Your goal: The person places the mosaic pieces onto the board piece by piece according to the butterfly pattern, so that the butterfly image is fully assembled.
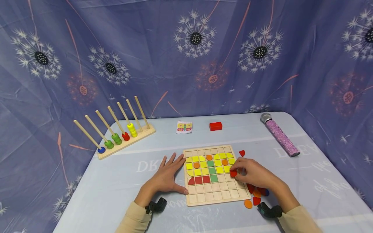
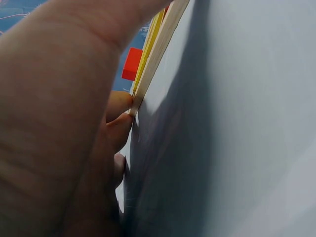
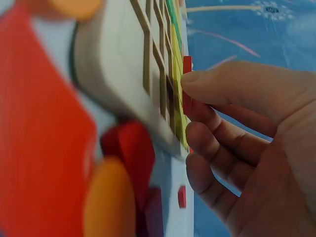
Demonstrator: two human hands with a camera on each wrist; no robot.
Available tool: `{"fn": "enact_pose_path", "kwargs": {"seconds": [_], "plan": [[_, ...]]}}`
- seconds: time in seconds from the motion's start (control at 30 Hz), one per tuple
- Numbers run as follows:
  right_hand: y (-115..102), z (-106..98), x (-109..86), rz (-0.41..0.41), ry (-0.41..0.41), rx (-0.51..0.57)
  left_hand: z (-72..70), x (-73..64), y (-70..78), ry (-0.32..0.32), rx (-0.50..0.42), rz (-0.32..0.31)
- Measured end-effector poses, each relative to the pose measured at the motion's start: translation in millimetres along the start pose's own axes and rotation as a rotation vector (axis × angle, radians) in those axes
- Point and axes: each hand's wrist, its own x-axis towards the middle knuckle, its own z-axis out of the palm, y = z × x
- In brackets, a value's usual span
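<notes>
My left hand (image 1: 165,178) lies with spread, straight fingers against the left edge of a wooden grid board (image 1: 209,196). Between thumb and fingers, my right hand (image 1: 257,173) pinches a red tile (image 3: 187,64) over the board's right side. Yellow tiles (image 1: 203,171), orange discs (image 1: 196,165) and a column of green squares (image 1: 212,171) fill many upper cells. Below the left yellow patch sits a short row of dark red tiles (image 1: 198,180). Loose red and orange pieces (image 1: 248,204) lie by the board's right edge, partly hidden by my right hand.
A small pattern card (image 1: 184,127) and a red block (image 1: 215,126) lie behind the board. A bead abacus with upright pegs (image 1: 125,144) stands at back left. A pink glittery microphone (image 1: 281,136) lies at back right. Patterned cloth hangs behind the table.
</notes>
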Motion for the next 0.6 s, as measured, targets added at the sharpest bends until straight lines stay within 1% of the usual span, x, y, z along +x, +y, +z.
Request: {"fn": "enact_pose_path", "kwargs": {"seconds": [0.2,0.43,0.6], "plan": [[-8,9,8.1,-0.043,0.0,-0.02,0.6,0.2,-1.2,0.0,0.005,0.0],[-19,18,14.4,-0.059,-0.007,-0.062,1.6,1.0,-2.4,0.004,0.016,0.005],[-25,22,17.4,-0.065,-0.013,-0.067,1.3,0.9,-1.6,0.002,0.011,0.003]]}}
